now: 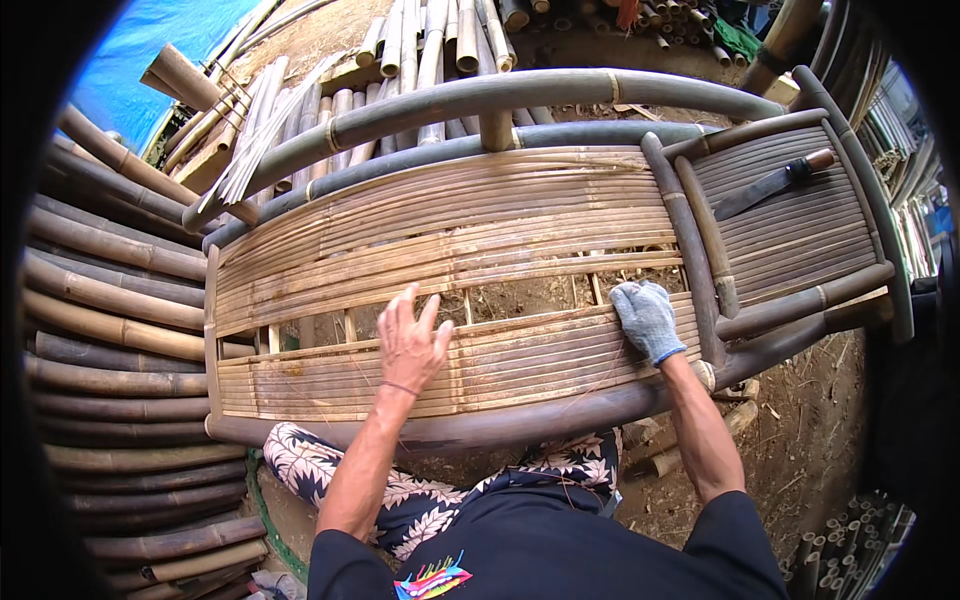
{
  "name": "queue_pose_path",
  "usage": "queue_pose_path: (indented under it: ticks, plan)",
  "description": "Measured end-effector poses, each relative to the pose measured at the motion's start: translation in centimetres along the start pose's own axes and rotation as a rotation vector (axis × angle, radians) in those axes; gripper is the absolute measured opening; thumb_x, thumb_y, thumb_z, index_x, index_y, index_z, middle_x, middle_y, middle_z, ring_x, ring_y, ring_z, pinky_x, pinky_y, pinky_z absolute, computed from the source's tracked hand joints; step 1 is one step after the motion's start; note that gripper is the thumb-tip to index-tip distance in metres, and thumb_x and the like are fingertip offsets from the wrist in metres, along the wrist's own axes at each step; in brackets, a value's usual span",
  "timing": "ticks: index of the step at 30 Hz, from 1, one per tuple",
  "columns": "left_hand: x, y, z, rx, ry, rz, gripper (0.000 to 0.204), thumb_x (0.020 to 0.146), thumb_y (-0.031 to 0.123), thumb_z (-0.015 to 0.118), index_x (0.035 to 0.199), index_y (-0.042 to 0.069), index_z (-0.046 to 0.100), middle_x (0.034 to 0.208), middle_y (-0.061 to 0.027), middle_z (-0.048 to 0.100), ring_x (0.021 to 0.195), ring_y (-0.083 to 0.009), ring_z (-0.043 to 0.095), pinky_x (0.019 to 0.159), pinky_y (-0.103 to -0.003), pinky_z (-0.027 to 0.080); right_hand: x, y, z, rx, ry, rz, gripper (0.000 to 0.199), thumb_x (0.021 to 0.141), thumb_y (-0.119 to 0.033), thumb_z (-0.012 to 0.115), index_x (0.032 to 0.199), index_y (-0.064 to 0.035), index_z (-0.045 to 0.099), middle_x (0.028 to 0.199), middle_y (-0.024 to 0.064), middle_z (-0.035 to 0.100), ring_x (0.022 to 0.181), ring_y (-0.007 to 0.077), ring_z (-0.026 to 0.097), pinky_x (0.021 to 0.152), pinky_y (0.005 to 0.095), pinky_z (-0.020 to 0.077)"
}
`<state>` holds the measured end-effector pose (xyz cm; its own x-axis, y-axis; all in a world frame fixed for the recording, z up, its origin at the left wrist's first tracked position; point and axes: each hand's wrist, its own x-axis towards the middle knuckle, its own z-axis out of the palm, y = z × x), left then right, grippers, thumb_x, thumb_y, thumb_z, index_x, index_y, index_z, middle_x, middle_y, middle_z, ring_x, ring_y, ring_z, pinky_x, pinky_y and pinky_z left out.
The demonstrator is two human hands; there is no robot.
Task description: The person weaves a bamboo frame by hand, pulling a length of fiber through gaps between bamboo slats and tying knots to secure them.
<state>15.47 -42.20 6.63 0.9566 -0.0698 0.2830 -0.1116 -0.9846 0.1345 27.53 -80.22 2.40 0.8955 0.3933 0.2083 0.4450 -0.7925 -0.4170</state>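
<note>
A long bamboo bench (pixel 470 425) lies in front of me, its seat made of thin split bamboo slats (pixel 440 225) with a gap in the middle that shows soil. My bare left hand (pixel 412 340) lies flat, fingers spread, on the near slats at the gap's edge. My right hand (pixel 648 318), in a grey and blue work glove, presses on the near slats close to a dark cross pole (pixel 690 260). Neither hand holds anything.
A large knife (pixel 772 182) with a wooden handle lies on the bench's right section. Stacked bamboo poles (pixel 110 300) fill the left side, more poles (pixel 440 40) lie beyond. A blue tarp (pixel 150 50) is at the far left. Bare soil (pixel 800 440) is to my right.
</note>
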Motion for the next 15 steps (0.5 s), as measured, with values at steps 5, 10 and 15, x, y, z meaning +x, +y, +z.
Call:
queue_pose_path:
  ticks: [5, 10, 15]
  plan:
    - [2.8, 8.1, 2.2, -0.405, -0.064, 0.263, 0.055, 0.090, 0.030, 0.069, 0.136, 0.003, 0.054, 0.130, -0.0203, 0.057, 0.120, -0.0345, 0.057, 0.105, -0.046, 0.046, -1.7, -5.3, -10.7, 0.475, 0.107, -0.118, 0.018, 0.099, -0.011, 0.057, 0.099, -0.0004, 0.072, 0.092, 0.0104, 0.069, 0.091, 0.0208, 0.067, 0.081, 0.0334, 0.0523]
    - [4.5, 11.3, 0.2, -0.659, 0.093, 0.147, 0.021, 0.100, 0.022, 0.058, 0.109, 0.007, 0.070, 0.088, -0.0088, 0.069, 0.076, -0.0211, 0.068, 0.065, -0.035, 0.058, -5.4, -7.5, -23.4, 0.864, 0.127, 0.186, 0.016, 0.097, -0.011, 0.059, 0.091, -0.0007, 0.069, 0.080, 0.0030, 0.060, 0.056, 0.0064, 0.051, 0.050, 0.0223, 0.0420]
    - [4.7, -1.8, -1.0, -0.553, -0.072, -0.421, 0.052, 0.107, 0.043, 0.036, 0.097, 0.003, 0.069, 0.092, -0.0195, 0.069, 0.082, -0.0376, 0.066, 0.077, -0.049, 0.054, 0.6, -6.4, -18.5, 0.608, 0.325, 0.535, 0.015, 0.095, -0.020, 0.068, 0.099, -0.0057, 0.072, 0.070, -0.0016, 0.058, 0.062, 0.0018, 0.049, 0.053, 0.0212, 0.0419]
